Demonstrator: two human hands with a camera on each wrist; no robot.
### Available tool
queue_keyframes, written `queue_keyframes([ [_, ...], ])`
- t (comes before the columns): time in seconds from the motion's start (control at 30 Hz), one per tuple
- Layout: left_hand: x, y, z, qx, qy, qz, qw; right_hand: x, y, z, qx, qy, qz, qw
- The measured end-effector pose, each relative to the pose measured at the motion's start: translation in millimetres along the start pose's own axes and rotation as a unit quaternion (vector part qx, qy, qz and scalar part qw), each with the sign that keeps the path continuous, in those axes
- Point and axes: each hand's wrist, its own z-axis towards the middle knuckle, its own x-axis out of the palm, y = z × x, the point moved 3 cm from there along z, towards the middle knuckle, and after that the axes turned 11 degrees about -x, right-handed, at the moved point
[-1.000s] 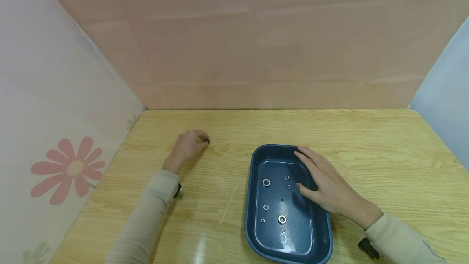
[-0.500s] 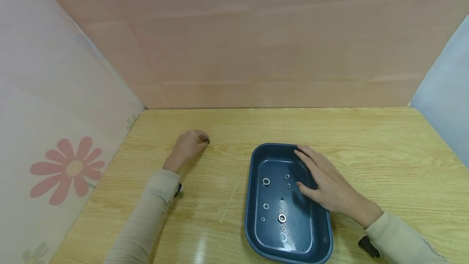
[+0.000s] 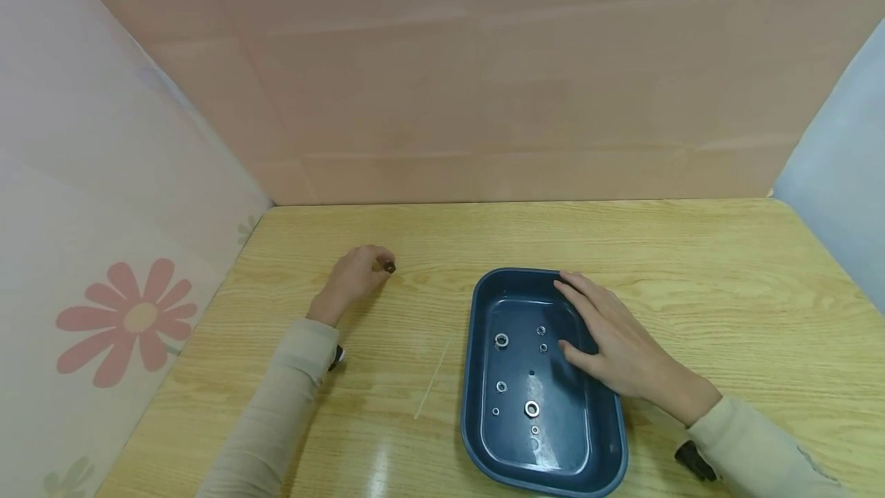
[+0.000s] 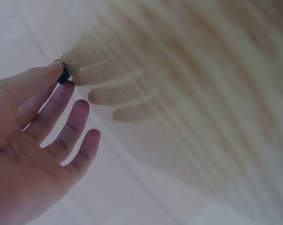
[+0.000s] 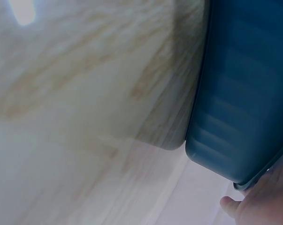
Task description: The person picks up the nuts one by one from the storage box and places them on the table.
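Still, left hand point(image 3: 353, 277) pinches dark piece point(image 3: 390, 267); right hand point(image 3: 617, 344) touches tray point(image 3: 473, 375).

Left of the blue tray point(image 3: 563, 436), the left hand point(image 3: 351, 280) pinches a small dark object point(image 3: 390, 267). The right hand point(image 3: 618, 344) rests on the tray's right rim; inside the tray lie metal nuts point(image 3: 526, 410).

Brown backdrop point(image 3: 442, 75) across top of frame; pink flower print point(image 3: 140, 317), lower left; pale-blue panel point(image 3: 850, 167), right edge; wood-grain table point(image 3: 747, 275), lower half.
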Motion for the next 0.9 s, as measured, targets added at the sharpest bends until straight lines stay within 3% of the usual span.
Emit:
queue_keyframes([
  [0.23, -1.4, -0.5, -4.4, -0.003, 0.001, -0.007, 1.0, 1.0, 0, 0, 0.001, 0.0, 0.001, 1.0],
  [0.67, -11.9, -23.4, -16.3, 0.061, -0.033, -0.006, 0.9976, 2.2, 0, -2, 0.001, -0.003, 0.0, 1.0],
  [0.9, -13.0, -35.5, -21.7, 0.076, -0.04, -0.001, 0.9963, 2.4, 0, -1, 0.001, -0.004, -0.001, 1.0],
])
